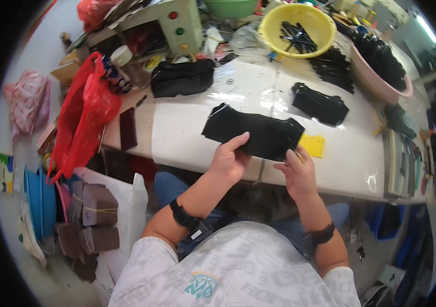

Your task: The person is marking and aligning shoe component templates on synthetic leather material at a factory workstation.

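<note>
A flat black cut piece of sheet material (pixel 259 132), leather or fabric, is held above the table's near edge. My left hand (pixel 232 157) is closed on its lower left part, with the thumb on top and the other fingers hidden beneath. At its lower right corner, my right hand (pixel 300 171) pinches the edge between thumb and fingers. A small yellow piece (pixel 313 146) lies on the table just beyond my right fingertips. Farther right rests a similar black piece or small stack (pixel 320 104). A thicker black pile (pixel 182 79) lies at the back left.
On the white table (pixel 177 135), a yellow colander (pixel 263 30) holds black strips, and a pink basin (pixel 381 92) holds black material. A dark phone-like slab (pixel 128 129) lies left, beside a red plastic bag (pixel 82 115). Tied brown bundles (pixel 99 204) stand below at left.
</note>
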Motion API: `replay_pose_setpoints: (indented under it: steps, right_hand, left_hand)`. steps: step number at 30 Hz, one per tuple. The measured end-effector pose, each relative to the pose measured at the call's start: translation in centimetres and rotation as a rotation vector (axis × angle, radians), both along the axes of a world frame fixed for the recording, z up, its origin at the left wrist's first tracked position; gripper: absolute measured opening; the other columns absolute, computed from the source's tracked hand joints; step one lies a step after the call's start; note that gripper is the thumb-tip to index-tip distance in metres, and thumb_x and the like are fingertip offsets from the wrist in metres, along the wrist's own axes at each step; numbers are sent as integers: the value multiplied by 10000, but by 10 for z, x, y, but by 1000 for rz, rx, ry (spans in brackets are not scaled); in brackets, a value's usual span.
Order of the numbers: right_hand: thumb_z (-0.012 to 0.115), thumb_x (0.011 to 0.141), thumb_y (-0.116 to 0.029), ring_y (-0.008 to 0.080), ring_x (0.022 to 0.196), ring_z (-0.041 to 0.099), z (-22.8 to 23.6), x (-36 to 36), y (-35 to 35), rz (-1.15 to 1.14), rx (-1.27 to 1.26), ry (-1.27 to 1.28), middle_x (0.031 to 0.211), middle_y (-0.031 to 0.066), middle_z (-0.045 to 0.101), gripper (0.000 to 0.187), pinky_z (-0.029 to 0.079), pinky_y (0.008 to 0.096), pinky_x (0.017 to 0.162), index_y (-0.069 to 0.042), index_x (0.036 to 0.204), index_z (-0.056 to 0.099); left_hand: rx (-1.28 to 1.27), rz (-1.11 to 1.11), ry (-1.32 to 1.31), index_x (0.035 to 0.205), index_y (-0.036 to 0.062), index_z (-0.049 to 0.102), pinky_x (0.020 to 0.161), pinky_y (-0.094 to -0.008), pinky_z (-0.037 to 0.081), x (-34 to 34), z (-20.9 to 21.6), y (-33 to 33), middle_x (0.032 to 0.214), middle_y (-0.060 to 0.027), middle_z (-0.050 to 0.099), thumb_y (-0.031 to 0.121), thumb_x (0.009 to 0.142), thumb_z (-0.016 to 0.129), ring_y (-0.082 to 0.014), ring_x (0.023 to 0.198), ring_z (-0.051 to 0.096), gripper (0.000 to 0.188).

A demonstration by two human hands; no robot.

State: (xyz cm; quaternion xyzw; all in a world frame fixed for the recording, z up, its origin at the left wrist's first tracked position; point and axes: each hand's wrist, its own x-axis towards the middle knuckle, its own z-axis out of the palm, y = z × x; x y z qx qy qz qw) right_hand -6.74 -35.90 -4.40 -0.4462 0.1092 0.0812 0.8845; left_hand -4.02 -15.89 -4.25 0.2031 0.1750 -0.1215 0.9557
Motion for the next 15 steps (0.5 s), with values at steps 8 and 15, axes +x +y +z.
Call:
replay_pose_setpoints:
  steps: [8, 15]
  right_hand:
    - [708, 962, -87, 152, 903, 667, -8, 1, -8, -11, 60, 11, 1062, 67, 643, 535, 594, 342, 791, 63, 1404, 448]
    - [726, 931, -112, 143, 823, 653, -15, 2, -11, -69, 82, 76, 958, 52, 642, 508, 586, 337, 765, 44, 1353, 491]
  left_hand:
    - [274, 44, -64, 1208, 61, 647, 961, -359, 578, -13, -1, -8, 1194, -75, 704, 55, 967, 706, -202, 1088, 694, 249]
    - [158, 46, -83, 1266, 101, 628, 970, -398, 565, -19, -7, -1, 1228, -62, 704, 181, 998, 688, -230, 1117, 687, 286]
